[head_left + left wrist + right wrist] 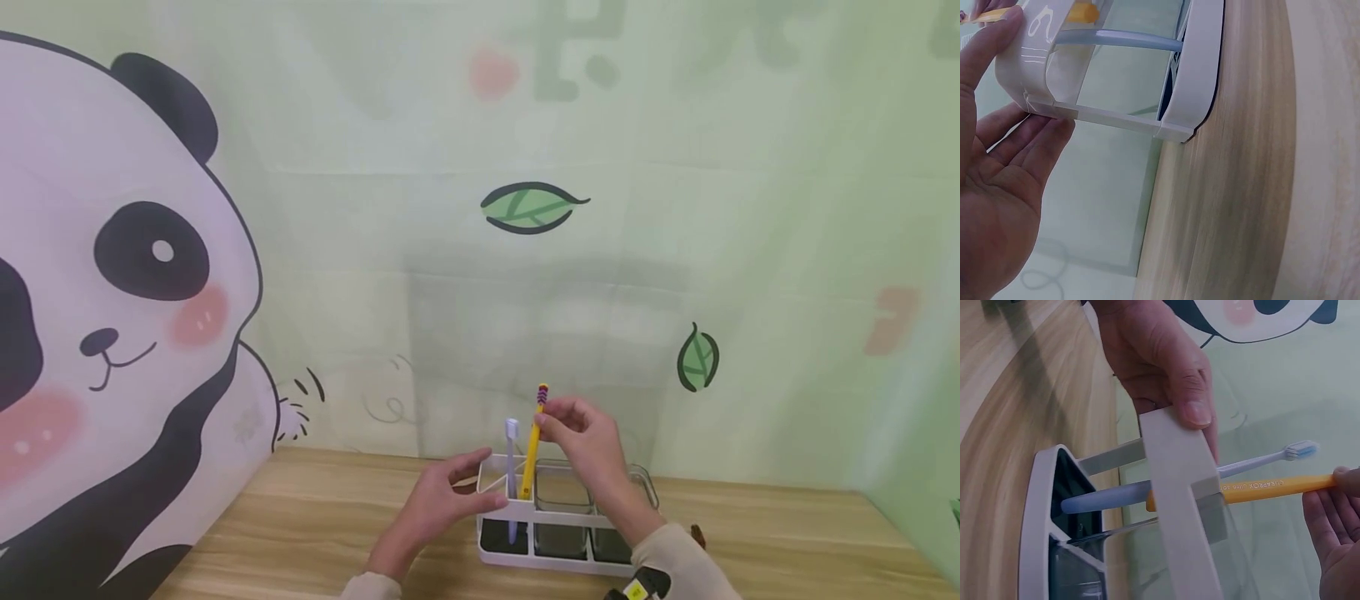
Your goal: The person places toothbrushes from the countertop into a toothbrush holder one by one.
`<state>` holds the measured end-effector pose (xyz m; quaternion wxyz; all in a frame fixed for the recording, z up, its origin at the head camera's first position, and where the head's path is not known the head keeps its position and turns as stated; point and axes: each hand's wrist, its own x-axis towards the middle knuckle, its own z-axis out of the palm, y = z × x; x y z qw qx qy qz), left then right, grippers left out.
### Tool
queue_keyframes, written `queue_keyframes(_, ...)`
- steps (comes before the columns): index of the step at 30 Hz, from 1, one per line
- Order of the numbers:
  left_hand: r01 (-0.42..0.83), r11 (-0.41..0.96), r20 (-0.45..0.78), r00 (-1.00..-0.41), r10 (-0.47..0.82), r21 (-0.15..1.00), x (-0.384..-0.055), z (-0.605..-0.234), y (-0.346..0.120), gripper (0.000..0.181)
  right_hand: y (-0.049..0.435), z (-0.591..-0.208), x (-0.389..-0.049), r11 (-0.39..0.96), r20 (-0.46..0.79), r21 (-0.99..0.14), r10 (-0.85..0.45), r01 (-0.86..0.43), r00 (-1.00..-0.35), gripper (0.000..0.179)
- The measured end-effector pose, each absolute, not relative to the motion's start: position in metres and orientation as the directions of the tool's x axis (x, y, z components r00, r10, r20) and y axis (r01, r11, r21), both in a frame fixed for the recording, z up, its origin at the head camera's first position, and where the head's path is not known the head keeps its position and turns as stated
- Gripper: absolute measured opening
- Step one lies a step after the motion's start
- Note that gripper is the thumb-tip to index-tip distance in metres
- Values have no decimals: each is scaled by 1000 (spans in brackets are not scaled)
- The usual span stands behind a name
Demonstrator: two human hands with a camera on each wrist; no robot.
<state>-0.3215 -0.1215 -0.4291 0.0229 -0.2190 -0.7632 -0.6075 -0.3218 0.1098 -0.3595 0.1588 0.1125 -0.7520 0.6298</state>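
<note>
A white toothbrush holder [558, 515] with a dark base stands on the table. My left hand [442, 498] grips its upper left corner, thumb in front and fingers behind. My right hand [592, 442] pinches a yellow toothbrush [531, 457] near its purple-bristled head. In the right wrist view, the butt of the yellow toothbrush [1279, 489] sits just inside the holder's upper frame [1179, 487], well above the base. Beside it leans a pale lavender toothbrush [512, 462], whose lower end [1079, 505] reaches the base.
Transparent cups [562, 487] sit in the holder's other compartments, partly hidden by my right forearm. A small brown object [698, 535] shows beyond my right sleeve. Behind the wooden table [300, 517] hangs a green cloth with a panda [135, 250].
</note>
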Motion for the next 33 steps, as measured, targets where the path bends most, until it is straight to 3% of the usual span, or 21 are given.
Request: queue_keyframes(33,367,194,300,-904,306,910,-320,-428,-121,72,107,-388,-317,236,389,-890,-53,-390,-920,11)
